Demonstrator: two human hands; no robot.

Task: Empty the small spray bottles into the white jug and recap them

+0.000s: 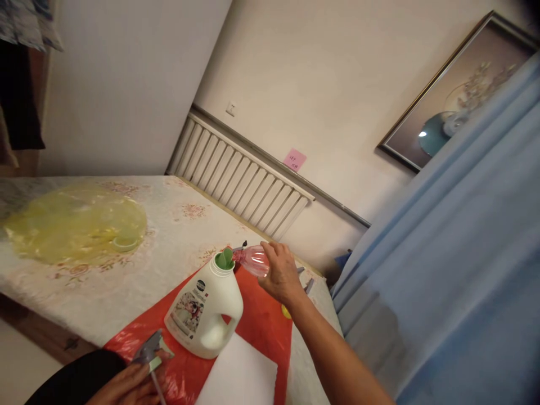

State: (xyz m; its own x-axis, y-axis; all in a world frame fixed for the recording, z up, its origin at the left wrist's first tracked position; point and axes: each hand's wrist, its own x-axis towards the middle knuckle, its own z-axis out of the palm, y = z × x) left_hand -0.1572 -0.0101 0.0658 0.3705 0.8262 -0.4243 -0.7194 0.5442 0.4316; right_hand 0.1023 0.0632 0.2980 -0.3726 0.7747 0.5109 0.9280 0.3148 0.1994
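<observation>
Lower centre: white jug (206,315), green spout (225,258) in its mouth. Right hand (280,271) has fingers clamped around a clear pink bottle (254,260), tilted, its base hidden; cannot tell whether its neck touches the spout. Lower left: left hand (130,385), cut off by the bottom edge, fingers closed on a blurred grey spray nozzle (148,347). Yellow object (286,311) mostly hidden behind the right wrist.
</observation>
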